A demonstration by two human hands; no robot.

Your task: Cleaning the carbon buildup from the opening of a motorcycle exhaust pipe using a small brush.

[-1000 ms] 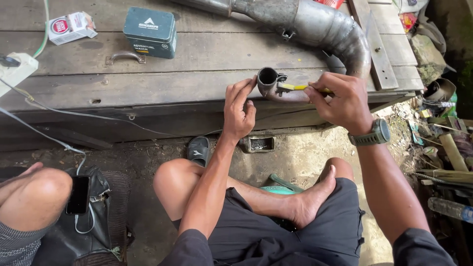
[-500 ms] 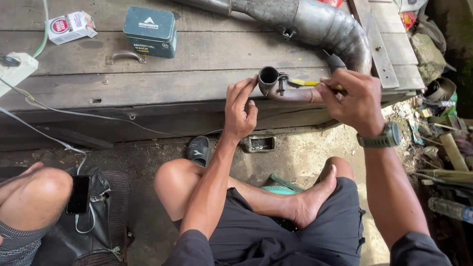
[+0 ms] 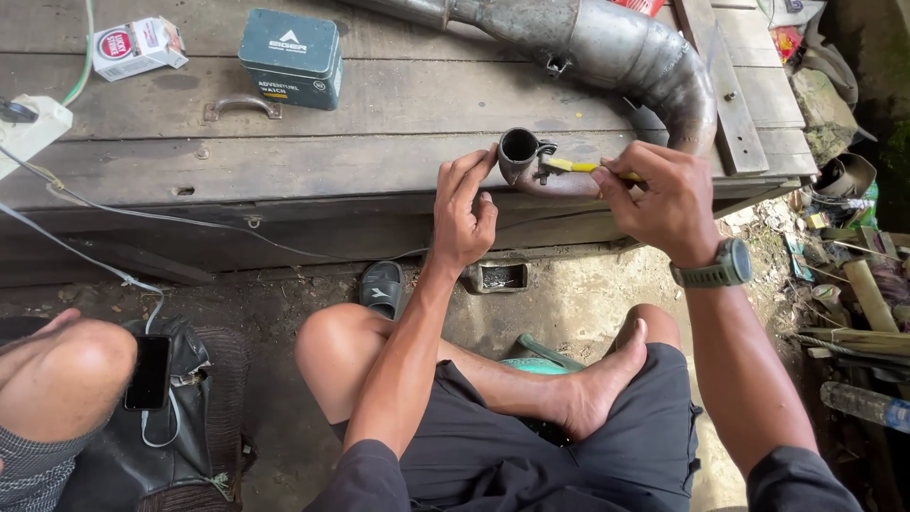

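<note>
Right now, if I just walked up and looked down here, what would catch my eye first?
First, the big curved metal exhaust pipe lying on the worn wooden platform, its open end at the front edge. There the left hand steadies the pipe mouth while the right hand works a yellow-handled tool against it. A dark green box sits farther left.

Soft, even daylight from above; shadows are faint, deepest beneath the wooden platform (image 3: 284, 161). Mild glare marks the metal exhaust pipe (image 3: 626, 57). Focus is sharp throughout, with slight wide-angle bending towards the frame edges.
</note>
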